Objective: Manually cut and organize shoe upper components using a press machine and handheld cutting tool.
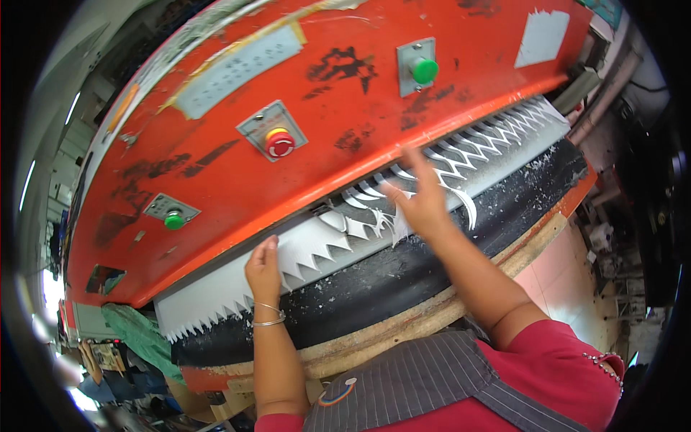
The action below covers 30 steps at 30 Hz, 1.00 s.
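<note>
A white sheet [216, 288] with a jagged, toothed edge lies along the bed of a red machine. My left hand [264, 272] is at this sheet, fingers extended close together, with nothing visible in them. Farther right, my right hand [423, 200] hovers with its fingers spread over a row of cut white pointed strips [468, 151]. The hand is slightly blurred, and nothing shows in its grasp. One curved white strip [466, 207] juts out toward me beside my right wrist. Tangled white offcuts [374, 222] lie between my hands.
The red machine front [345, 93] rises behind the bed, with a red stop button [279, 144] and two green buttons [425, 70]. A black padded ledge [360, 299], littered with white scraps, runs along the near side above a wooden edge [389, 333]. Green cloth [140, 335] hangs at left.
</note>
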Tool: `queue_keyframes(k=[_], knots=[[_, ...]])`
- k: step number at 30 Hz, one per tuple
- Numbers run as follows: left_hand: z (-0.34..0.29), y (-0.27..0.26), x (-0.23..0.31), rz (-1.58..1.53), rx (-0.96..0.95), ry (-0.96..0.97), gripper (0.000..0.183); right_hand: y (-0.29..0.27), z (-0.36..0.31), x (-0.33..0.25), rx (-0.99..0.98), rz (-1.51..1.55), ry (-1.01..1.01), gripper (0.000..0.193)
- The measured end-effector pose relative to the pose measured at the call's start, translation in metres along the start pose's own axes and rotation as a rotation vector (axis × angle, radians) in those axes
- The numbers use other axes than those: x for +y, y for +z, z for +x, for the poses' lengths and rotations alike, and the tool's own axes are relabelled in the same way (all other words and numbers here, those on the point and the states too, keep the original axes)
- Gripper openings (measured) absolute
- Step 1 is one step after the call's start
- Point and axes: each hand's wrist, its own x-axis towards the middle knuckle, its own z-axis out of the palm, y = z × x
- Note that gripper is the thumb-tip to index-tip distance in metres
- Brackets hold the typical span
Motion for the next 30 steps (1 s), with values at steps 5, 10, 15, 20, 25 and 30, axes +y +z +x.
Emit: queue_keyframes(k=[5,10,15,20,25,30], knots=[[-0.008,-0.048,0.07,-0.036,0.502,0.369,0.023,-0.048,0.088,-0.032,0.602,-0.099,-0.444,0.056],[0.001,-0.078,0.111,0.639,0.562,0.907,0.023,-0.056,0.136,-0.056,0.795,-0.12,-0.496,0.059],[-0.055,-0.078,0.099,0.443,0.21,0.536,0.026,-0.058,0.064,-0.054,0.639,-0.174,-0.552,0.057],[-0.173,-0.037,0.04,0.449,-0.232,0.232,0.021,-0.04,-0.106,-0.043,-0.452,-0.149,-0.405,0.042],[-0.238,-0.015,0.029,0.514,-0.26,0.292,0.02,-0.038,-0.2,-0.076,-0.958,-0.224,-0.494,0.052],[-0.237,0.002,0.027,0.579,-0.114,0.323,0.017,-0.026,-0.213,-0.073,-0.815,-0.383,-0.45,0.032]])
